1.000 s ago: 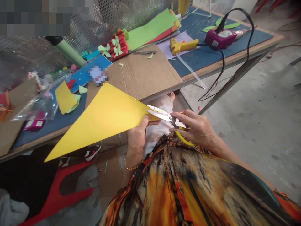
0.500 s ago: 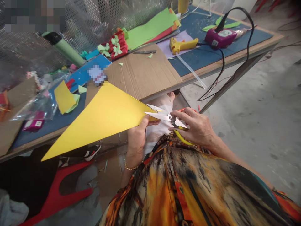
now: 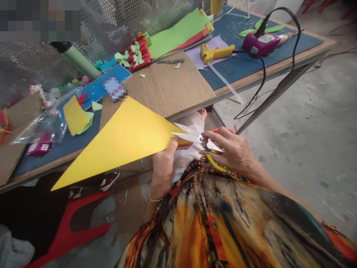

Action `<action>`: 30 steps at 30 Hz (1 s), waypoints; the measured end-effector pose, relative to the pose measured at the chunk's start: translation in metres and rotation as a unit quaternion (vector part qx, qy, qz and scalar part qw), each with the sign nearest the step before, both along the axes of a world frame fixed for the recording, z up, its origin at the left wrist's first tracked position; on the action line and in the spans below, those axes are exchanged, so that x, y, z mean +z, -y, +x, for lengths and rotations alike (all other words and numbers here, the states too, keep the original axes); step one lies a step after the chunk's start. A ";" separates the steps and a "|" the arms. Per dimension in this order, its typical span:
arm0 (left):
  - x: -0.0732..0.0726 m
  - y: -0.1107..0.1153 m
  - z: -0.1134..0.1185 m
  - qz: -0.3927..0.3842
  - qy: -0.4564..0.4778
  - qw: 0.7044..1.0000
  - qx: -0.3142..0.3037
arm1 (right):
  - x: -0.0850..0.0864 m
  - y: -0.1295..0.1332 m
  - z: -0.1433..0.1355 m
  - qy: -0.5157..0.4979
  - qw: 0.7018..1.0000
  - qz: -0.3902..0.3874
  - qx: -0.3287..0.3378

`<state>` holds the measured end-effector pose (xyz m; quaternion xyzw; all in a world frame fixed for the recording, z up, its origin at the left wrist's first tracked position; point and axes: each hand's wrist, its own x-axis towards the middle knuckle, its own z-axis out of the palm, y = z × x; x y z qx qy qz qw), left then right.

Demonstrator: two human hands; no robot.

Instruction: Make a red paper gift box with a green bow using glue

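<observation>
A large yellow paper sheet (image 3: 122,137), pointed at its lower left end, stretches out to the left of my left hand (image 3: 164,162). My left hand pinches its narrow right end, thumb on top and fingers beneath. Scissors (image 3: 192,137) with silver blades and yellow-black handles are in my right hand (image 3: 232,150). The blades are parted around the paper's right end, just above my left thumb. My right fingers wrap round the handles and the pivot area.
Brown cardboard (image 3: 170,87) lies on the blue-topped table (image 3: 298,41). Behind are green paper strips (image 3: 175,33), a yellow glue gun (image 3: 217,54) and a purple socket block (image 3: 260,44) with a black cable. Yellow paper scraps (image 3: 74,115) lie left, above a red stool (image 3: 64,230).
The yellow sheet's lower left tip has shifted very slightly right. Both hands and the scissors stay almost where they were.
</observation>
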<state>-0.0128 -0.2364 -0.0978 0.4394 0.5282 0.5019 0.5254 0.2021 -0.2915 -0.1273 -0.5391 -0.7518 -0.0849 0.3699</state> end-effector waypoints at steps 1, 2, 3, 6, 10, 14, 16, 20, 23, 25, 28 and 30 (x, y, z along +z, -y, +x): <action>0.001 0.001 0.001 -0.004 0.008 1.000 -0.010 | 0.000 0.000 -0.001 0.001 1.000 0.000 -0.007; 0.002 0.002 0.003 -0.006 0.016 1.000 -0.020 | 0.000 0.000 -0.002 0.002 1.000 0.000 -0.011; 0.004 0.003 0.005 -0.007 0.024 0.999 -0.025 | 0.000 0.000 -0.002 0.002 1.000 0.001 -0.011; 0.007 0.004 0.009 -0.006 0.041 0.999 -0.025 | 0.000 -0.001 -0.002 -0.002 1.000 0.013 -0.001; 0.008 0.003 0.011 0.000 0.045 0.998 -0.032 | -0.002 -0.001 0.001 -0.003 1.000 0.005 0.001; 0.009 0.003 0.012 -0.003 0.032 0.999 -0.037 | -0.003 0.000 0.005 -0.007 1.000 -0.021 0.008; 0.011 0.004 0.012 -0.006 0.037 0.998 -0.041 | -0.003 0.001 0.006 -0.007 1.000 -0.027 0.014; 0.014 0.005 0.013 -0.012 0.056 0.997 -0.044 | -0.002 0.001 0.007 -0.019 0.999 -0.028 0.024; 0.015 0.005 0.013 -0.028 0.054 0.997 -0.043 | -0.002 0.001 0.007 -0.049 0.997 -0.037 0.039; 0.016 0.006 0.013 -0.035 0.055 0.997 -0.046 | -0.002 0.001 0.008 -0.086 0.994 -0.048 0.044; 0.017 0.007 0.013 -0.036 0.060 0.996 -0.053 | 0.000 0.000 0.008 -0.133 0.989 -0.051 0.050; 0.017 0.008 0.012 -0.038 0.054 0.997 -0.051 | 0.003 0.001 0.007 -0.131 0.989 -0.053 0.052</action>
